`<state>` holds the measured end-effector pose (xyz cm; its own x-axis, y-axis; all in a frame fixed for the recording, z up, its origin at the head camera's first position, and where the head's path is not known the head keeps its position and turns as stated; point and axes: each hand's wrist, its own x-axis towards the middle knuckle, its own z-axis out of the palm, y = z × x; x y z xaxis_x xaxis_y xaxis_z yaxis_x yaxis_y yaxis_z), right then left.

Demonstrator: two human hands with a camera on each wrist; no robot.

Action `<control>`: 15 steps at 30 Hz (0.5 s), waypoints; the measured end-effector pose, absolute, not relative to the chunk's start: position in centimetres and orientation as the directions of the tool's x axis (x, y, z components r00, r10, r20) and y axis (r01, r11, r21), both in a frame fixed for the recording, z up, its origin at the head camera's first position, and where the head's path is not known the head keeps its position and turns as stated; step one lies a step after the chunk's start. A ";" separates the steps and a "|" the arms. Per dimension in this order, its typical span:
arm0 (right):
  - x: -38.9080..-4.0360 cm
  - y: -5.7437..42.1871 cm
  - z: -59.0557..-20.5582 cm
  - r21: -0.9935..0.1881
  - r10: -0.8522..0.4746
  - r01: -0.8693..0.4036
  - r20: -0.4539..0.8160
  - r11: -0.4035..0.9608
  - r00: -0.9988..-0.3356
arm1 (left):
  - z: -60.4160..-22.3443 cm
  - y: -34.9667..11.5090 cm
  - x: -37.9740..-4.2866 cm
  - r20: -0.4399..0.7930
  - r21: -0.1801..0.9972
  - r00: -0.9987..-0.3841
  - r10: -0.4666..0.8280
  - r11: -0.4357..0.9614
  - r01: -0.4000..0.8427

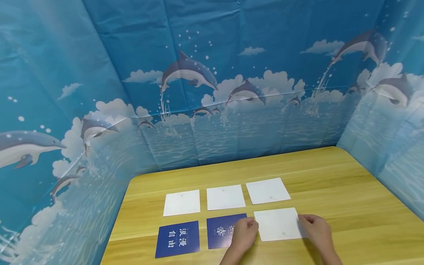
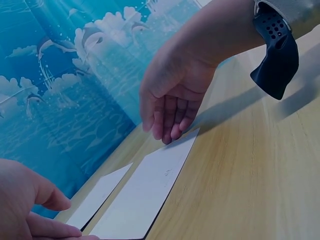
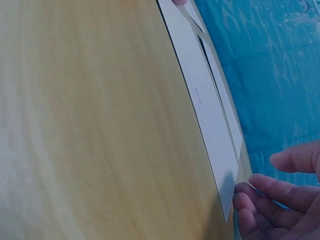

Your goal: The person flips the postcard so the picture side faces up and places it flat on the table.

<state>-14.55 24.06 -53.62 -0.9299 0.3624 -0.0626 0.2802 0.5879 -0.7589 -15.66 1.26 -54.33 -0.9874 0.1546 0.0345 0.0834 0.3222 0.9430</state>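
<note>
Closest in the head view, left hand and right hand, one to each side of a near white card lying flat on a yellow wooden tabletop. Left hand unclenched, thumb well apart from fairly straight fingers in the left wrist view, fingertips just at the card's left edge. Right hand loose too, fingers bent, thumb standing clear of them in the right wrist view, fingertips at the card's right end. Cannot tell how firmly either presses the edge. Behind the right hand, on the arm in the left wrist view, a dark perforated strap. On the card itself, a small printed mark near the lower edge. In the same near row, beside it, a partly covered blue card with white characters, its right part hidden behind the left hand; further left, a second blue card, with larger white characters in full view. Beyond these, a far row of three more white cards, flat and slightly apart: left one, middle one, right one, each with a small mark. Farthest, past the table's back edge, a creased blue backdrop printed with leaping dolphins, clouds and water.
</note>
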 end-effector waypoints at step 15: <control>-14.4 23.8 -53.4 -0.774 0.375 0.296 -0.082 0.559 -0.923 | -54.3 1.4 -15.7 0.025 0.956 -0.992 0.124 0.288 0.060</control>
